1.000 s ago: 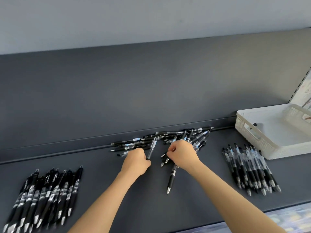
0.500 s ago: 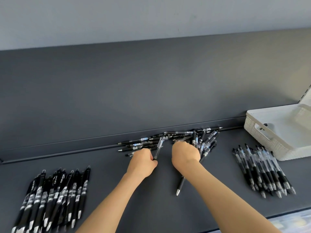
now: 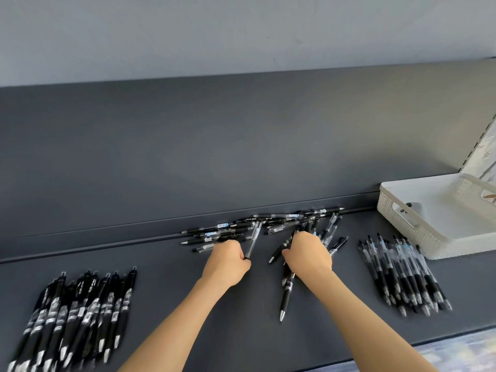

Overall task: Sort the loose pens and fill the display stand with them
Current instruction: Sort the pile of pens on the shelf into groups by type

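A loose heap of black and clear pens [image 3: 271,224] lies along the back ledge of the dark shelf [image 3: 188,291]. My left hand [image 3: 226,261] is closed on a clear-barrelled pen [image 3: 253,238] that sticks up and away from the fist. My right hand [image 3: 308,253] rests in the heap with its fingers curled around several black pens [image 3: 285,294] whose tips point toward me. One sorted bundle of black pens [image 3: 72,318] lies at the near left. Another sorted bundle of clear-topped pens [image 3: 402,272] lies at the right.
A white woven plastic basket [image 3: 402,226] stands at the right against the back panel, seemingly without pens inside. The shelf's front edge runs along the bottom right, with a patterned floor [image 3: 442,355] beyond it. A raised ledge runs along the back of the shelf.
The view has shifted slightly. My right hand has pulled back a little from the heap with pens in it, and one more black pen shows by its fingers. My left hand keeps its pen.
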The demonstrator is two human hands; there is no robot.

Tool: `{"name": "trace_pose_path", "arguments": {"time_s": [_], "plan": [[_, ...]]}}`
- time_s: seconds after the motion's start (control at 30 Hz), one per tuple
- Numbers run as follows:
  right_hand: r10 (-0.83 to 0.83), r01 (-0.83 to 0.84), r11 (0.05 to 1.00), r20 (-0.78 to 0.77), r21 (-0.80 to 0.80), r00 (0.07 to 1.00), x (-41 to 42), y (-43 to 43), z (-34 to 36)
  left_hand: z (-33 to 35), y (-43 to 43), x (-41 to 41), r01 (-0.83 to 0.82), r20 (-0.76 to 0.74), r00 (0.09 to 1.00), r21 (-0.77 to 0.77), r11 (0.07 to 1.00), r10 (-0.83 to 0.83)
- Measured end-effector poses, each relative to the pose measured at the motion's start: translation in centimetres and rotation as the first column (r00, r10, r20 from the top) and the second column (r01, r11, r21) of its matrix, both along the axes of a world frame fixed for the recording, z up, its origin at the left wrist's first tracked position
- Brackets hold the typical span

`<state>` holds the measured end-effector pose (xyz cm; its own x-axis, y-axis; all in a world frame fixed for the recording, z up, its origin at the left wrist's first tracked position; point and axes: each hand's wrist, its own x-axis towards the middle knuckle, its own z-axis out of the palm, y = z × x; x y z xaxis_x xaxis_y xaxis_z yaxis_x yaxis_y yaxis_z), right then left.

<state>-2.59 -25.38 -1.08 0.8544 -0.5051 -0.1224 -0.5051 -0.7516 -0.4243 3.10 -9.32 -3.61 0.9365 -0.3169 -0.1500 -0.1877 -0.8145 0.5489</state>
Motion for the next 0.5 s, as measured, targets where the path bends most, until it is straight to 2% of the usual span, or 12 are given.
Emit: {"name": "trace_pose_path", "arguments": {"time_s": [0.2,0.37,0.5], "plan": [[0.040,-0.040,0.999,-0.042,0.000,0.998,0.0,-0.3,0.2,0.6,-0.5,-0.7,-0.020,-0.019,1.000,-0.022,1.000,0.020],[-0.029,0.030,0.968,-0.010,0.250,1.000,0.2,-1.2,-0.5,1.3,-1.0,-1.2,-0.029,-0.034,0.999,-0.046,0.999,0.027],[-0.081,0.068,0.898,0.012,0.435,0.997,-0.3,-1.7,-0.7,2.0,-1.7,-2.0,-0.039,-0.077,0.997,-0.110,0.993,0.030]]}}
